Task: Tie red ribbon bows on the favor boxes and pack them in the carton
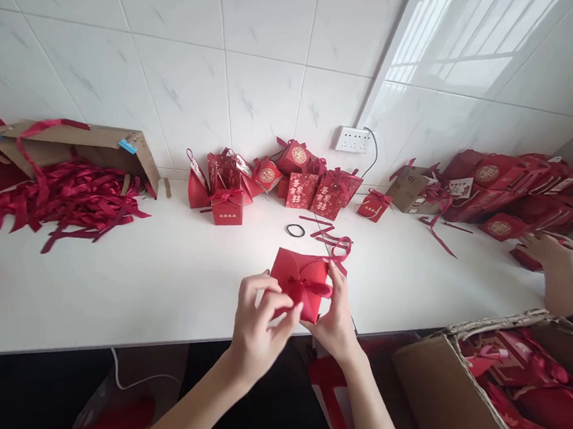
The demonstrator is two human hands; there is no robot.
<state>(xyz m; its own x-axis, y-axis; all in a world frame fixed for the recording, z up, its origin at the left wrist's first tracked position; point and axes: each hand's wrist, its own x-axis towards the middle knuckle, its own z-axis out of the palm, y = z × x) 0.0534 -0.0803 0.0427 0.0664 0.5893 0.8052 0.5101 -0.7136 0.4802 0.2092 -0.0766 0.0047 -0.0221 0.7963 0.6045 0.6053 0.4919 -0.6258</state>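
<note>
A small red gift box [295,275] lies near the front edge of the white table [172,285], with a red ribbon [310,286] tied across it. My left hand [258,324] pinches one end of the ribbon at the box's lower left. On the right side of the box, my right hand [334,314] pinches the ribbon too, its loose tail [339,246] curling away behind.
Finished red boxes [269,183] stand against the tiled wall. A tipped cardboard box [74,145] spills red ribbons [64,197] at left. A black hair tie [295,230] lies mid-table. Another person's hand [546,251] reaches among red boxes at right. An open carton [440,398] of boxes sits at lower right.
</note>
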